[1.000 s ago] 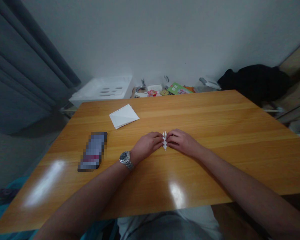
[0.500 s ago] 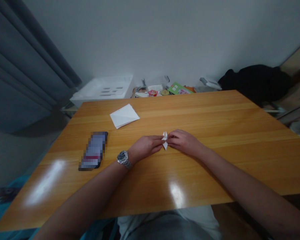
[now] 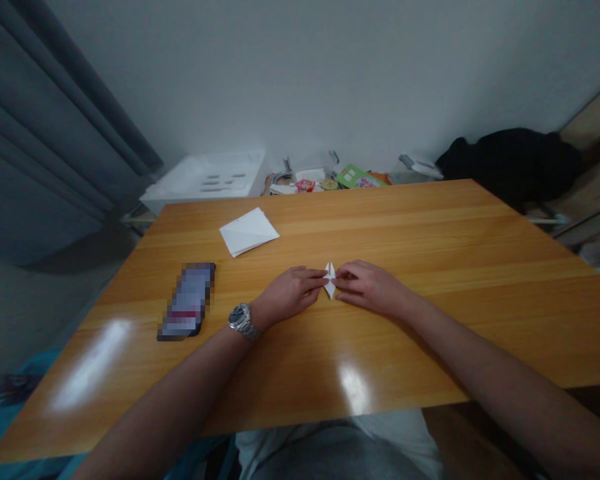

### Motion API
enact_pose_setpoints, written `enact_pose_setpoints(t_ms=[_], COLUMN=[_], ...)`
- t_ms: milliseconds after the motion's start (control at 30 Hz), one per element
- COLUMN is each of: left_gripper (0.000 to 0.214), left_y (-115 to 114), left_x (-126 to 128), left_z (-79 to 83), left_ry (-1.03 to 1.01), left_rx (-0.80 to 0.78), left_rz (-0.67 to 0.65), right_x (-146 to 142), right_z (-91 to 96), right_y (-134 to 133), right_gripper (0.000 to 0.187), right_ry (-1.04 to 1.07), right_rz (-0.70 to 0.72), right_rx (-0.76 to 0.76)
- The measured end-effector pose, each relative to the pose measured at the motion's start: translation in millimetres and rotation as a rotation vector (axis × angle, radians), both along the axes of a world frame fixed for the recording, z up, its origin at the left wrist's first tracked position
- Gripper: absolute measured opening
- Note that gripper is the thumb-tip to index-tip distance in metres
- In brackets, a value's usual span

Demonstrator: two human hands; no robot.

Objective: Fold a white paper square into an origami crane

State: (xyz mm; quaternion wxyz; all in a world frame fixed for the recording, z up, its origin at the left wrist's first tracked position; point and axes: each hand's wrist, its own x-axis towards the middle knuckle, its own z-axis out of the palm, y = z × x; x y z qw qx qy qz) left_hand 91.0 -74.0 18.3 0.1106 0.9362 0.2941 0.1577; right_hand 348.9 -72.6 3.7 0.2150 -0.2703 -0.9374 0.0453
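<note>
A small white folded paper piece (image 3: 331, 279) lies on the wooden table (image 3: 430, 267) near its middle. My left hand (image 3: 289, 294), with a metal watch (image 3: 241, 321) on its wrist, pinches the piece's left side with curled fingers. From the other side my right hand (image 3: 367, 287) pinches its right edge, fingers pressed together. Only a narrow pointed sliver of the paper shows between the fingertips.
A stack of white paper sheets (image 3: 249, 231) lies at the back left of the table. A phone (image 3: 189, 301) rests left of my left hand. Behind the table stand a white plastic box (image 3: 207, 178), small clutter (image 3: 330, 180) and a black bag (image 3: 515, 163). Grey curtains hang at left.
The paper piece looks a little shorter and more tucked between the fingers than a second ago. Both hands stay nearly in place, only the fingers shift slightly.
</note>
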Motion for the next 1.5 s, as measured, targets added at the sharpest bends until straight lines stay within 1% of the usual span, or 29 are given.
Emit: enact_pose_setpoints(t_ms=[200,300,367,467,600,767,933,1067,1133,1267,1400,1500], left_gripper=[0.037,0.036,0.036,0.037,0.039,0.037,0.027,0.024,0.027,0.025,0.02,0.018], left_y=[-1,-1,-2,-4,-7,-10,-13,-11,-9,-8,-10,-11], left_x=[-3,-3,-2,-1,-2,1,13,17,17,16,17,19], left_z=[-0.8,-3.1,-3.8,-2.4,0.5,-1.6,-5.7,-10.1,-13.4,-17.1,-12.3,-6.8], left_ry=[0.014,-0.016,-0.037,-0.038,-0.022,-0.046,-0.127,-0.236,-0.248,-0.261,-0.361,-0.41], left_rx=[-0.028,-0.011,-0.005,-0.008,-0.013,-0.003,0.002,-0.014,-0.006,-0.043,-0.134,-0.243], left_rz=[-0.038,-0.035,-0.024,-0.01,0.007,0.061,0.132,0.291,0.346,0.333,0.309,0.316], right_x=[0,0,-1,-4,-12,-22,-23,-22,-22,-21,-20,-19], right_z=[3.4,3.4,3.4,3.0,0.8,-4.2,-8.9,-11.2,-11.8,-13.3,-15.3,-15.6], right_y=[-1,-1,-1,-3,-5,-5,-3,-2,-2,-1,0,1], right_gripper=[0.028,0.029,0.028,0.025,0.024,0.018,0.016,0.023,0.026,0.029,0.031,0.033], right_ry=[-0.018,-0.006,0.021,0.094,0.219,0.331,0.318,0.276,0.271,0.27,0.286,0.293], right_rz=[-0.013,-0.007,-0.015,-0.063,-0.18,-0.296,-0.371,-0.452,-0.462,-0.466,-0.434,-0.407], right_rx=[-0.026,-0.023,-0.047,-0.13,-0.224,-0.311,-0.303,-0.279,-0.293,-0.313,-0.338,-0.351])
